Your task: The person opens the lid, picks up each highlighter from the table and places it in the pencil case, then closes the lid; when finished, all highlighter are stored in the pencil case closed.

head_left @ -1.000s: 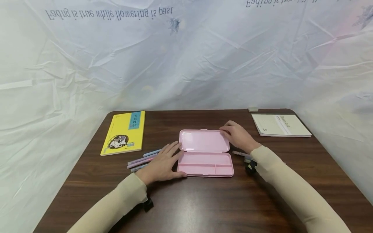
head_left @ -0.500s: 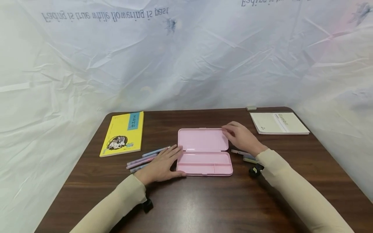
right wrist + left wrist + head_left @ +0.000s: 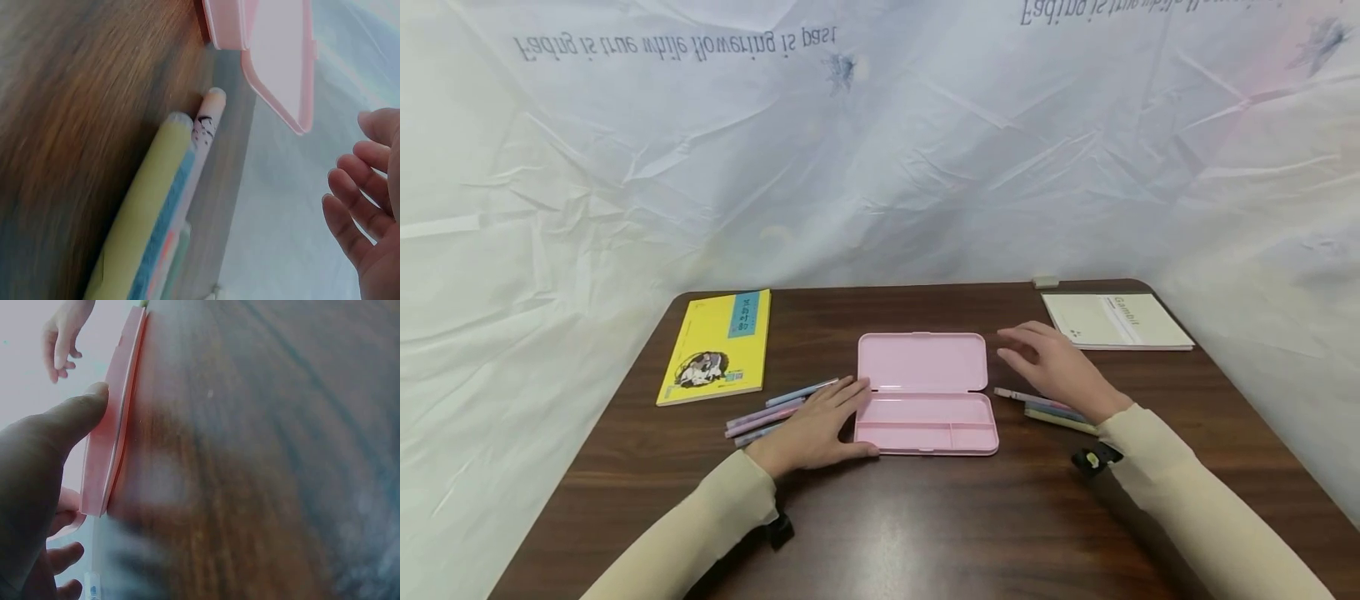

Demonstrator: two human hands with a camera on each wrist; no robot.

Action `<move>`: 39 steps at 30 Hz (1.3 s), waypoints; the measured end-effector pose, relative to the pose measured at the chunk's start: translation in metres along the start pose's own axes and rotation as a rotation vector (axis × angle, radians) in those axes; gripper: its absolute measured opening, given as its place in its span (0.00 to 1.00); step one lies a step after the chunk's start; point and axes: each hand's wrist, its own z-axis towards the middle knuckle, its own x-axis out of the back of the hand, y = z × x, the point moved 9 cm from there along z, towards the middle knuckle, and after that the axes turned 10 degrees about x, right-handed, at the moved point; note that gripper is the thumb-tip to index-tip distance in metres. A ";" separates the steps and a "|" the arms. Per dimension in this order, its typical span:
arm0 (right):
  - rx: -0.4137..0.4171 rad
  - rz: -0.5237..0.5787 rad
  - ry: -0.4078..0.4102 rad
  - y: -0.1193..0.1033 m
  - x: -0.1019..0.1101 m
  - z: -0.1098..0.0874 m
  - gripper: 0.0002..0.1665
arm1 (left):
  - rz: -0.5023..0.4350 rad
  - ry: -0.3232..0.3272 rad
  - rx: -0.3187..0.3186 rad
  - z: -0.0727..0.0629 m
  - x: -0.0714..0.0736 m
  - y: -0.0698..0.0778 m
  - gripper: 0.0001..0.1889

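Note:
A pink pencil case [image 3: 922,362] lies unfolded on the table, lid towards the back and divided tray [image 3: 902,435] towards the front. My left hand [image 3: 812,425] rests against the case's left end with straight, spread fingers. In the left wrist view, its thumb [image 3: 78,415] touches the front wall of the case. My right hand [image 3: 1060,367] hovers to the right of the lid, apart from it, fingers loosely bent and holding nothing. Below it lie several pens [image 3: 1052,412], one with a yellow barrel [image 3: 147,194].
Several blue and purple pens [image 3: 763,417] lie left of the case, partly under the left hand. At the back left is a yellow book [image 3: 718,346], at the back right a pale notebook [image 3: 1116,321]. A small light block [image 3: 1045,282] sits at the rear edge, before white sheeting [image 3: 880,167].
My right hand has let go of the lid's right corner and moved right, over the pens. The left hand stays at the case's left end.

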 end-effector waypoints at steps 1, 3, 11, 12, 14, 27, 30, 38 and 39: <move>0.004 -0.005 0.011 0.000 0.003 -0.003 0.23 | -0.002 0.001 0.000 0.000 0.000 0.000 0.53; 0.014 -0.021 0.036 0.000 0.011 -0.009 0.23 | -0.001 0.004 0.001 0.000 0.000 -0.001 0.53; -0.026 -0.087 0.071 0.009 0.038 -0.046 0.25 | -0.006 0.008 0.009 -0.003 0.002 -0.003 0.53; -0.043 -0.090 0.064 0.012 0.041 -0.052 0.26 | -0.009 0.010 0.005 -0.003 0.003 -0.003 0.53; -0.079 -0.105 0.048 0.017 0.046 -0.066 0.28 | -0.010 0.014 -0.004 -0.004 0.004 -0.002 0.52; -0.226 -0.121 -0.106 0.050 0.041 -0.142 0.34 | 0.002 0.023 0.002 -0.002 -0.001 -0.002 0.54; -0.249 -0.123 -0.103 0.054 0.040 -0.151 0.32 | -0.005 0.018 -0.006 -0.001 -0.001 -0.001 0.54; -0.206 -0.144 -0.119 0.053 0.032 -0.151 0.22 | -0.005 0.029 -0.009 0.000 -0.002 -0.002 0.54; -0.198 -0.155 -0.112 0.053 0.032 -0.151 0.21 | -0.006 0.029 -0.010 0.000 -0.002 -0.002 0.54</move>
